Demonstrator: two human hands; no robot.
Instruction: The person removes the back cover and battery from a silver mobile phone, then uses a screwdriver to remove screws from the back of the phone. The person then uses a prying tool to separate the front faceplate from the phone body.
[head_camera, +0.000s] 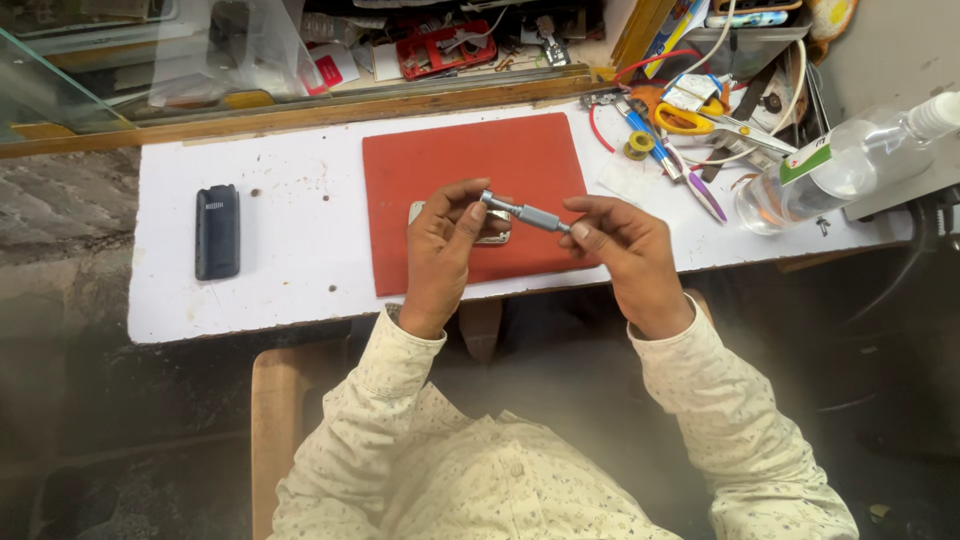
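A small grey metal screwdriver (527, 212) is held level between both hands above the red mat (470, 160). My left hand (440, 255) pinches its head end with thumb and fingers. My right hand (625, 250) grips the other end near the tip. Under my left hand, a silver phone-like device (417, 211) lies on the mat, mostly hidden.
A black phone (217, 231) lies on the white table (290, 290) at the left. Scissors (690, 120), pens, a tape roll (640, 143) and cables crowd the back right. A clear plastic bottle (840, 165) lies at the right. A glass case stands behind.
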